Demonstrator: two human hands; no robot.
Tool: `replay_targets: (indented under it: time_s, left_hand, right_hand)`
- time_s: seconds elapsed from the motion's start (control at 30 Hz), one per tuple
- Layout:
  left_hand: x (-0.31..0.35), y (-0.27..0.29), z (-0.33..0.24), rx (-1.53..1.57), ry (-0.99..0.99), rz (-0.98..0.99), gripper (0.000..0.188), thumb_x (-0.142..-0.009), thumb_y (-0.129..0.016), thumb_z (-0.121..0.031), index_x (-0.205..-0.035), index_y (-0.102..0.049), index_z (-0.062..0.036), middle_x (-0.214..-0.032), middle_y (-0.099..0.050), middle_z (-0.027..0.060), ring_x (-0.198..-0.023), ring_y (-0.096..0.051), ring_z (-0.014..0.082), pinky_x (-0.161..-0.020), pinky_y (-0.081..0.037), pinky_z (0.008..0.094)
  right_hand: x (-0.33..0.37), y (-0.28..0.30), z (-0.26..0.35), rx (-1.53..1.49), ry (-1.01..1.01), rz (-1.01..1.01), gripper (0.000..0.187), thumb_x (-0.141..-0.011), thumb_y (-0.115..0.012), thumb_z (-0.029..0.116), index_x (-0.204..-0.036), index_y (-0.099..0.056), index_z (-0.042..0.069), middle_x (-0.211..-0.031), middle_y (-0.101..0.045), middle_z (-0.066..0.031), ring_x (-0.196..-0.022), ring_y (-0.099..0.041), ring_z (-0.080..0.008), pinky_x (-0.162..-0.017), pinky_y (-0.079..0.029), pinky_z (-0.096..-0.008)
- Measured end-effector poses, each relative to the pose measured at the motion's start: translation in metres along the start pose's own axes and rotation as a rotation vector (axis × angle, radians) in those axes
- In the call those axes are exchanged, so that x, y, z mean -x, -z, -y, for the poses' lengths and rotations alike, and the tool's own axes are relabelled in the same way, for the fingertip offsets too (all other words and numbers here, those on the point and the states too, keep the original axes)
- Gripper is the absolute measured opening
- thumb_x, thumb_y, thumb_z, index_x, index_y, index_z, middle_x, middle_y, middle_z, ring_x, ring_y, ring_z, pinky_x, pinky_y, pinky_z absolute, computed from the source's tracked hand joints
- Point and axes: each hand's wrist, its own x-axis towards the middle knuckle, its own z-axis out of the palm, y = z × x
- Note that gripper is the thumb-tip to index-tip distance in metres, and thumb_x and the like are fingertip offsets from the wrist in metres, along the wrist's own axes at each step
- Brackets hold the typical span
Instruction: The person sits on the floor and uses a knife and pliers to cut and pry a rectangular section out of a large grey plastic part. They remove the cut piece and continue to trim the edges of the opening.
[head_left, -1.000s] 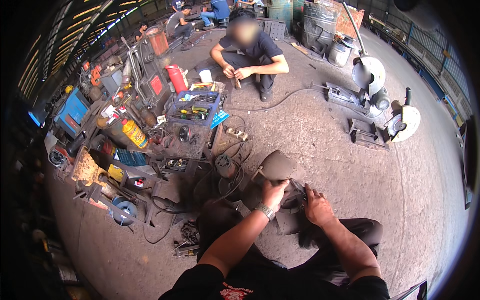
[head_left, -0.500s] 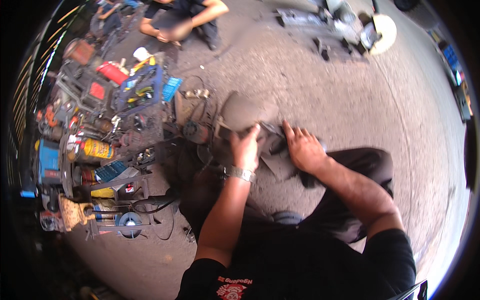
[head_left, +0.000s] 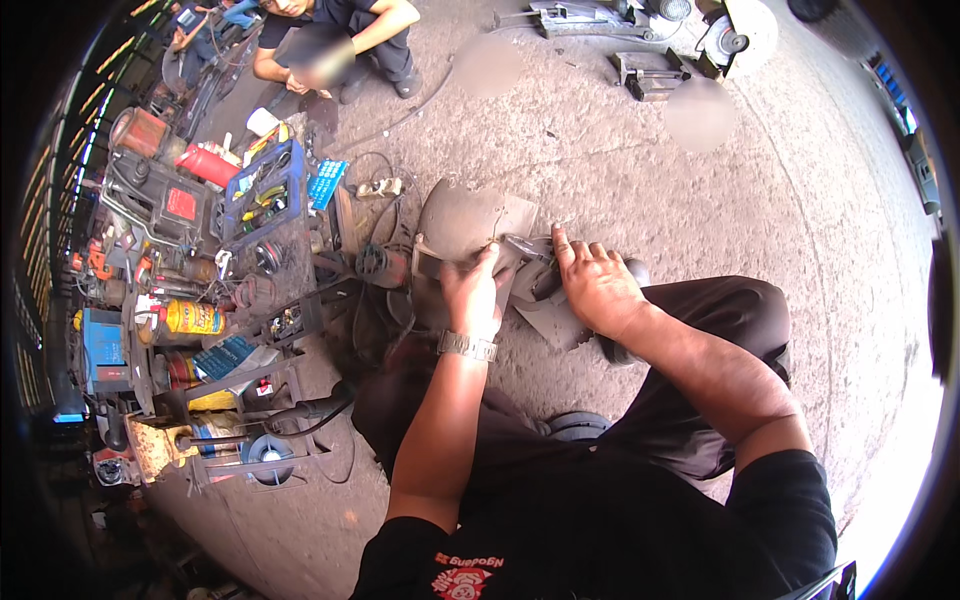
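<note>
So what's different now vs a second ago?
Mostly the view: it swung, so the blue plastic crate and crouching co-worker shifted toward the picture's left, and the nearer cut-off saw up toward its top edge. No pick-up or release shows. Left hand stays at the curved metal plate, right hand just right of it.

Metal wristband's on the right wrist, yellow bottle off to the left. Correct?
Not quite: wrong wrist. The head view shows the metal wristband at the wrist of the left hand. The yellow bottle is off to the left, as stated.
</note>
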Motion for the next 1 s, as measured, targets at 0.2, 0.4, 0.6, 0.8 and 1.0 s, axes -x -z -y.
replay_targets:
  time_s: [0.2, 0.4, 0.6, 0.8, 1.0]
  left_hand:
    - [0.005, -0.009, 0.000, 0.018, 0.011, -0.042, 0.030, -0.094, -0.069, -0.003, -0.122, -0.059, -0.0057, -0.117, -0.066, 0.0079, -0.104, -0.067, 0.0204, -0.081, -0.063, 0.0430]
    - [0.002, -0.009, 0.002, 0.024, 0.024, -0.011, 0.032, -0.093, -0.070, -0.002, -0.123, -0.057, -0.0059, -0.118, -0.065, 0.0085, -0.105, -0.066, 0.0222, -0.081, -0.063, 0.0441]
    - [0.003, 0.003, 0.007, 0.099, -0.012, -0.059, 0.040, -0.092, -0.071, -0.003, -0.127, -0.053, -0.0081, -0.119, -0.064, 0.0081, -0.103, -0.067, 0.0215, -0.079, -0.061, 0.0426]
    - [-0.004, 0.015, 0.023, -0.096, -0.168, -0.136, 0.048, -0.089, -0.077, -0.010, -0.128, -0.051, -0.0051, -0.119, -0.063, 0.0092, -0.102, -0.065, 0.0213, -0.079, -0.059, 0.0390]
    - [-0.006, 0.059, 0.036, -0.326, -0.284, -0.361, 0.070, -0.085, -0.080, -0.023, -0.139, -0.044, 0.0018, -0.133, -0.059, 0.0202, -0.124, -0.057, 0.0323, -0.106, -0.044, 0.0418]
  right_hand:
    - [-0.003, -0.009, 0.001, 0.061, -0.005, -0.101, 0.071, -0.096, -0.050, 0.012, -0.158, -0.022, -0.005, -0.129, -0.060, -0.0205, -0.119, -0.060, -0.0357, -0.104, -0.046, -0.0544]
    - [-0.001, -0.003, 0.000, 0.106, -0.027, -0.064, 0.069, -0.097, -0.049, 0.014, -0.159, -0.024, -0.003, -0.126, -0.060, -0.0206, -0.118, -0.060, -0.0355, -0.106, -0.044, -0.0602]
    - [-0.011, -0.020, 0.007, 0.040, -0.012, -0.123, 0.062, -0.098, -0.046, 0.012, -0.156, -0.030, -0.002, -0.127, -0.060, -0.0220, -0.119, -0.060, -0.0365, -0.101, -0.050, -0.0518]
    - [-0.004, 0.002, 0.023, -0.145, 0.047, -0.021, 0.071, -0.087, -0.051, 0.003, -0.154, -0.028, -0.003, -0.122, -0.061, -0.0352, -0.110, -0.064, -0.0497, -0.099, -0.051, -0.0529]
    - [-0.005, 0.003, 0.059, -0.144, 0.158, 0.050, 0.074, -0.088, -0.054, 0.008, -0.155, -0.024, -0.004, -0.122, -0.061, -0.0370, -0.112, -0.063, -0.0508, -0.099, -0.052, -0.0527]
